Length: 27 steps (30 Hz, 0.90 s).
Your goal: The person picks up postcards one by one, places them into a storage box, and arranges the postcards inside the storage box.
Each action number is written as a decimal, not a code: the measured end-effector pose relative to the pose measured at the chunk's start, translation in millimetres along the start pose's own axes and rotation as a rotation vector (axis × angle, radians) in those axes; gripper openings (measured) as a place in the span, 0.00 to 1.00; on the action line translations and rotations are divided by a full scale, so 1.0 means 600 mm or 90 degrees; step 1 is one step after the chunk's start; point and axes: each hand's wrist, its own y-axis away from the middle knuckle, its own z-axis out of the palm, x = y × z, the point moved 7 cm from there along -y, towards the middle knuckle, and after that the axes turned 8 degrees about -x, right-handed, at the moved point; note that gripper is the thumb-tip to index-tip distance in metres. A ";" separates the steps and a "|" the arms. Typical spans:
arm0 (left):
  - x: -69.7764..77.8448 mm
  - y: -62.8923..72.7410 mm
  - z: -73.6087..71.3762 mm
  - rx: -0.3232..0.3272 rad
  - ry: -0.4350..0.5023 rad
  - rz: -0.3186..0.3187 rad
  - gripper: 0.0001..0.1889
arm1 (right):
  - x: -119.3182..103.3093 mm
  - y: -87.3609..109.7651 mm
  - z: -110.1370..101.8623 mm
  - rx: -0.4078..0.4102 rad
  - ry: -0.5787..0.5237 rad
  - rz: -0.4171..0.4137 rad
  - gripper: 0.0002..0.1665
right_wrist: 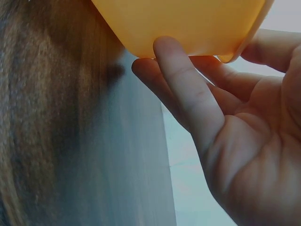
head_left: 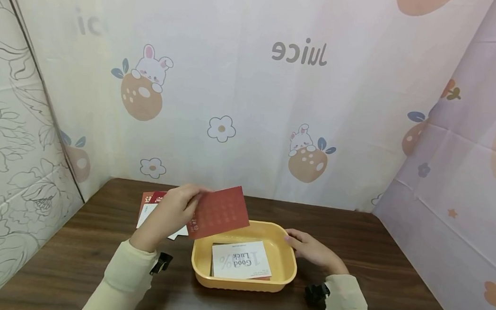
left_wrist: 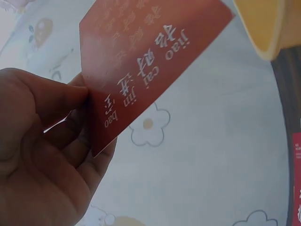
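Observation:
My left hand [head_left: 178, 207] pinches a red card [head_left: 221, 212] by its edge, thumb on one face and fingers behind. The card is held tilted above the left rear rim of a yellow plastic basin [head_left: 196, 261]. Pale printed lettering runs along the red card [left_wrist: 141, 70] in the left wrist view. At the basin's right side, my right hand [head_left: 310, 248] grips the rim, with the thumb over the edge and the fingers against the outer wall [right_wrist: 202, 28]. Inside the basin lies a white "Good Luck" card [head_left: 241, 259], on top of other cards whose edges peek out.
Several red and white cards [head_left: 145, 210] lie on the dark wooden table [head_left: 76, 244] left of the basin, partly hidden by my left forearm. A printed curtain [head_left: 252, 89] hangs behind the table's back edge, and similar cloth borders both sides.

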 end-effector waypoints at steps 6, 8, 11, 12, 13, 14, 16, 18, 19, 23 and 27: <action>0.014 -0.007 0.025 -0.050 0.019 -0.022 0.12 | -0.001 0.000 -0.001 -0.001 0.009 -0.003 0.33; 0.016 -0.009 0.037 -0.072 0.029 -0.021 0.12 | 0.000 0.000 -0.001 0.002 0.015 0.000 0.33; 0.019 -0.011 0.055 -0.106 0.034 -0.015 0.11 | 0.001 -0.002 0.001 0.004 0.020 0.004 0.32; 0.020 -0.012 0.061 -0.118 0.039 -0.016 0.11 | 0.001 -0.002 0.001 0.005 0.021 0.005 0.32; 0.020 -0.014 0.065 -0.128 0.041 -0.016 0.11 | 0.001 -0.003 0.002 0.005 0.021 0.005 0.32; 0.021 -0.016 0.070 -0.135 0.039 -0.011 0.11 | 0.001 -0.003 0.002 0.005 0.022 0.004 0.32; 0.022 -0.021 0.079 -0.153 0.040 -0.007 0.11 | 0.001 -0.004 0.002 0.008 0.024 0.005 0.32; 0.024 -0.027 0.089 -0.172 0.035 0.008 0.11 | 0.000 -0.003 0.001 0.013 0.029 0.007 0.32; 0.025 -0.030 0.094 -0.184 0.031 0.015 0.11 | 0.000 -0.003 0.001 0.015 0.032 0.009 0.32; 0.025 -0.042 0.115 -0.242 0.024 0.023 0.11 | -0.002 -0.001 0.000 0.022 0.038 0.013 0.32; 0.021 -0.050 0.136 -0.302 0.021 0.029 0.12 | -0.003 0.002 0.002 0.015 0.033 0.011 0.32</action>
